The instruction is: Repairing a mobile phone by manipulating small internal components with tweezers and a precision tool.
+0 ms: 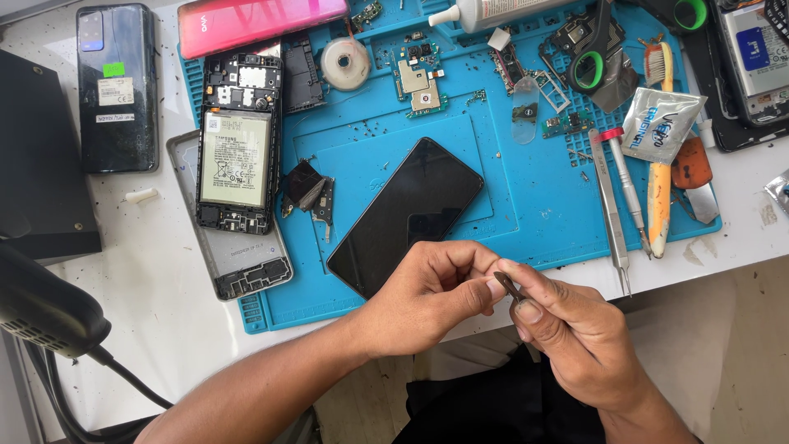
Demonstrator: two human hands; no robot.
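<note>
My left hand and my right hand meet at the table's front edge, just below a black phone screen lying face up on the blue work mat. A small thin dark part is pinched between the fingertips of both hands; what it is cannot be made out. An opened phone with its battery showing lies on the mat's left side, over a grey back cover.
Tweezers, a screwdriver, a brush, a foil sachet, circuit boards and a tape roll lie on the mat. A dark phone, a red phone and a black box sit at the left.
</note>
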